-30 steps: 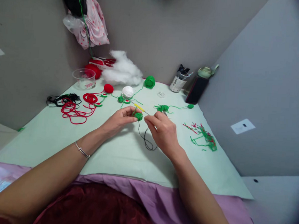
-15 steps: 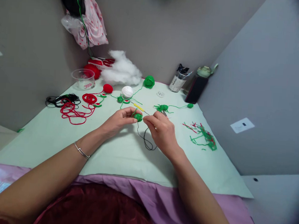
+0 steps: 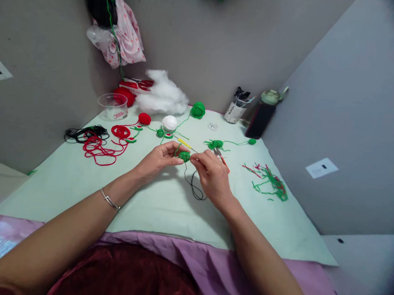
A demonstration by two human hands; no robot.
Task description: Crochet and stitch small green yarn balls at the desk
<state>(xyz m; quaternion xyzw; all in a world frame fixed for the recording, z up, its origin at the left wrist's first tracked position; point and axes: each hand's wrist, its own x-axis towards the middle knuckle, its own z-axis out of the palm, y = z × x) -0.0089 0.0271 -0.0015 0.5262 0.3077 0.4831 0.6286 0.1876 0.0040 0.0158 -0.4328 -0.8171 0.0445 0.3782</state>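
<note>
Between the thumb and fingers of my left hand (image 3: 158, 162) is a small round green yarn piece (image 3: 184, 156). My right hand (image 3: 212, 171) pinches at the right side of that piece; what its fingertips hold is too small to make out. From below the green piece a black yarn strand (image 3: 197, 193) hangs down and loops on the table. Just beyond the hands lies a yellow-handled crochet hook (image 3: 184, 143). Orange-handled cutters (image 3: 222, 158) lie partly hidden behind my right hand, close to a green yarn bundle (image 3: 215, 144).
Left are tangled red yarn (image 3: 98, 149), black yarn (image 3: 87, 134) and a clear tub (image 3: 113, 110). At the back sit white stuffing (image 3: 163, 95), a white yarn ball (image 3: 169, 123) and a green ball (image 3: 198, 110). To the right are yarn scraps (image 3: 273, 184), a phone (image 3: 260, 120) and a pen cup (image 3: 235, 112).
The view has shifted slightly, and more of the orange-handled cutters shows beside my right hand. Both hands keep nearly the same hold at the green piece.
</note>
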